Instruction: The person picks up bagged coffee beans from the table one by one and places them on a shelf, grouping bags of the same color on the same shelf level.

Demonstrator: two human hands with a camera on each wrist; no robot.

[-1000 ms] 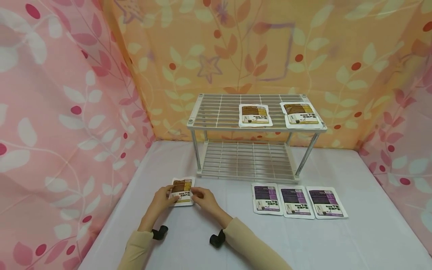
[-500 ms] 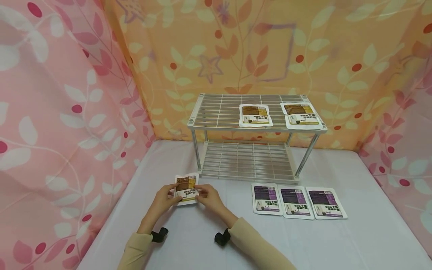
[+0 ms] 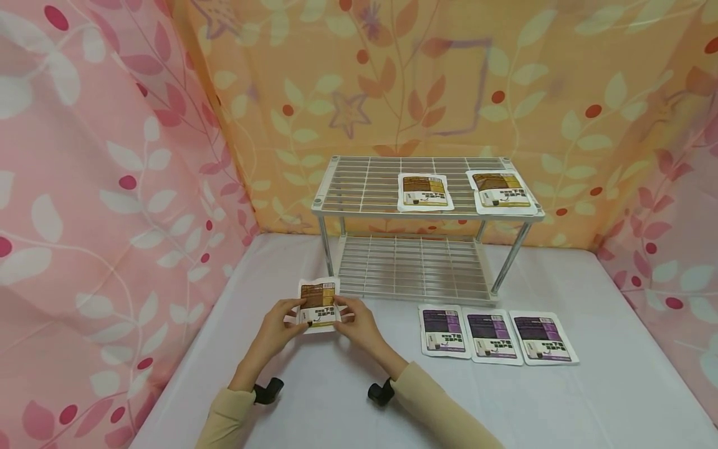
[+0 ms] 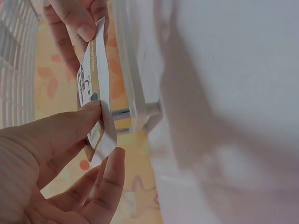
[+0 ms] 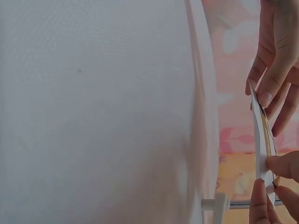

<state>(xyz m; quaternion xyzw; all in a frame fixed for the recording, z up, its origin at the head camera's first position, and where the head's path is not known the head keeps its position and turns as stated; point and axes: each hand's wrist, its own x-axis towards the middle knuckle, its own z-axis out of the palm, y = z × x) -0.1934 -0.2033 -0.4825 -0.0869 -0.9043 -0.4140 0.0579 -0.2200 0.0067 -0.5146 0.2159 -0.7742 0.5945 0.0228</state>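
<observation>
Between both hands is a flat white pouch (image 3: 318,302) with a brown and yellow label, lifted off the table and seen nearly edge-on in the wrist views. My left hand (image 3: 276,330) pinches its left edge, thumb on the printed front and fingers behind. At the right edge, my right hand (image 3: 359,322) pinches it the same way. In the left wrist view the pouch (image 4: 100,88) is tilted, with the rack's foot beyond it. Two matching pouches lie on the rack's top shelf, a middle pouch (image 3: 424,192) and a right pouch (image 3: 501,192).
A two-tier white wire rack (image 3: 359,215) stands at the back of the table (image 3: 359,411), just beyond the hands. Three purple-labelled pouches (image 3: 493,337) lie in a row in front of its right side. Patterned cloth (image 3: 348,75) hangs behind and at both sides.
The brown-labelled pouch has risen from the table and moved right and toward the rack, carried by both hands. My right hand has closed onto its right edge. The other pouches have stayed put.
</observation>
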